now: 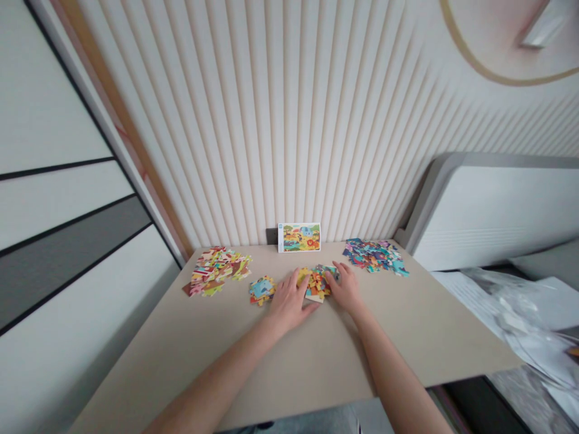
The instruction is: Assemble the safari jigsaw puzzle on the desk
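Puzzle pieces (316, 284) in orange and yellow lie in a small cluster on the table (280, 367), towards its far edge, and both hands rest on them. The left hand (289, 301) lies flat against the cluster's left side, its grip loose, fingers spread and clamped on nothing. The right hand (346, 286) covers the right side, its grip likewise apart, fingertips on the pieces. Just left of the left hand sits a small blue-and-yellow clump (261, 290). Farther left lies a red-and-yellow pile (217, 270), and well to the right a blue pile (374, 254). Behind the cluster a picture card (299, 237) stands upright against the ribbed wall (289, 120).
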`<state>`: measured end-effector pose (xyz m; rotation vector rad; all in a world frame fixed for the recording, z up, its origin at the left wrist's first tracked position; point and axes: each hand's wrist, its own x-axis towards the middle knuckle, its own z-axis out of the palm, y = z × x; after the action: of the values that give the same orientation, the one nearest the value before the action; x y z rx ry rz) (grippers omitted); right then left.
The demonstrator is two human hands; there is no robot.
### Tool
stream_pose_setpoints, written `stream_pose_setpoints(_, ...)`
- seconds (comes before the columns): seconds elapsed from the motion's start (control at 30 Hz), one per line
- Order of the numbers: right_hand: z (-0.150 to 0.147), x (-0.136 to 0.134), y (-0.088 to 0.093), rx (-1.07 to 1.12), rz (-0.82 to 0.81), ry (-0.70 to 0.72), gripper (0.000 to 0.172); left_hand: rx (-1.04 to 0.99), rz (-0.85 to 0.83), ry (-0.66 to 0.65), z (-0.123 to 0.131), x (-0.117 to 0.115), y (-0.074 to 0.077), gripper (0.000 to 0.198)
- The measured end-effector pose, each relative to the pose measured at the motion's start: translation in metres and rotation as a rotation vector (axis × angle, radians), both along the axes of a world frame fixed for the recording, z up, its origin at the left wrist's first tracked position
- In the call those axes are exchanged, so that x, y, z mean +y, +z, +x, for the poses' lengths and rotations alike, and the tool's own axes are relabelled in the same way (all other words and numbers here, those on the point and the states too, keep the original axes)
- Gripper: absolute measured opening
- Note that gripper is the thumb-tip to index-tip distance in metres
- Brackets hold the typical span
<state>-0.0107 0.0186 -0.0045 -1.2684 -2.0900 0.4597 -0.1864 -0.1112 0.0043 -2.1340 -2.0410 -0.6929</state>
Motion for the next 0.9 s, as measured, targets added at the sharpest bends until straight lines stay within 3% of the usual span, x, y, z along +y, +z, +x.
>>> stream_pose_setpoints(0.13, -0.009, -0.005, -0.004, -0.158, -0.017, 0.004, 0.061, -0.021, 0.008, 0.045, 0.004, -0.003, -0.016, 0.080)
stream_pose_setpoints(0.27, -0.016, -0.004, -0.007, -0.202, 0.008, 0.003, 0.058, -0.099, 0.008, 0.025, 0.000, 0.008, -0.025, 0.071)
stream_pose_setpoints(0.5, -0.022, 0.015, -0.014, -0.110, -0.002, -0.049, 0.056, -0.166, 0.011, -0.154, -0.011, 0.050, -0.030, 0.060)
stream_pose_setpoints(0.63, -0.026, 0.023, -0.013, -0.073, 0.017, -0.032, 0.052, -0.159, 0.034, -0.164, -0.006, 0.062, -0.029, 0.060)
stream_pose_setpoints(0.77, -0.028, 0.026, -0.012, -0.103, 0.040, 0.001, 0.050, -0.066, 0.056, -0.145, -0.006, 0.041, -0.015, 0.074)
stream_pose_setpoints(0.9, -0.025, 0.018, -0.008, -0.113, 0.115, -0.029, 0.054, 0.097, 0.066, -0.102, -0.045, -0.008, 0.002, 0.060)
